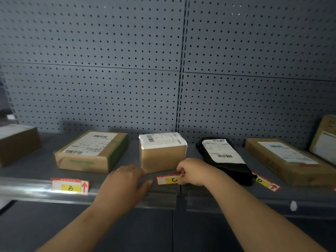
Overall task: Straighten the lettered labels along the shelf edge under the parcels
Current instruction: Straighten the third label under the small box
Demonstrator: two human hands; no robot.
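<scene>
Your right hand [190, 171] pinches the red-and-white paper label C [170, 179] on the grey metal shelf edge [236, 197], your left hand [125, 180] spread flat beside it; label B [70, 186], left, looks straight; label D [266, 181], right, sits crooked.

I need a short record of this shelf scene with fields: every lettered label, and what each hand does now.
label B: in the shelf rail, nearly level
label C: before the brown box, slightly tilted
label D: clearly tilted, by the black parcel
left hand: rests flat by the shelf rail, holds nothing
right hand: pinches label C's right end
</scene>
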